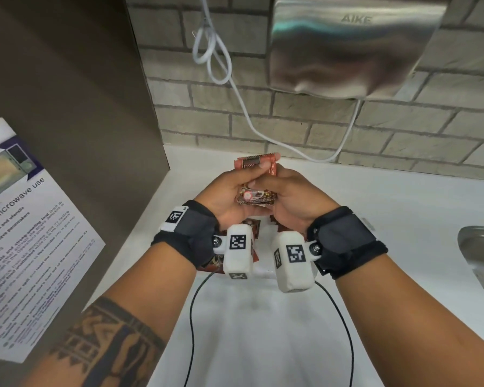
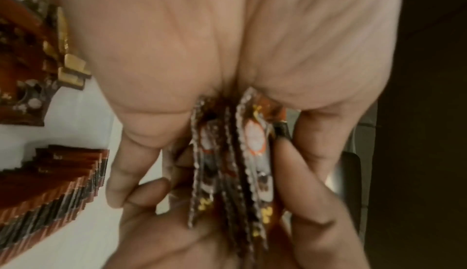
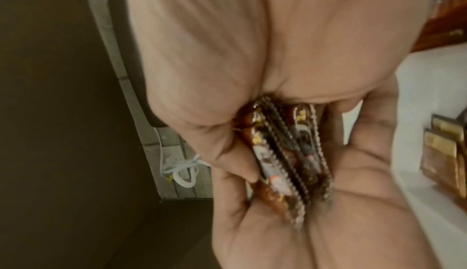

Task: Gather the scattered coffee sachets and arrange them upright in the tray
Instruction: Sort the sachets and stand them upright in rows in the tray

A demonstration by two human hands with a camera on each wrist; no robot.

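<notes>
Glossy serrated-edge sachets (image 1: 256,195), flat stack, left hand (image 1: 229,191), right hand (image 1: 294,194) gripping

Brown-red coffee sachets (image 1: 256,195) bunched edge-on, above the tray's (image 1: 263,270) sachets.

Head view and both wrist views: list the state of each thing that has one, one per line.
Bundle of brown foil coffee sachets: stacked, pressed between both hands.
Left hand: grip closed on bundle.
Right hand: grip closed on bundle.
Row of red-brown sachets: standing on edge, packed together.
White cable: looped, hanging.
</notes>
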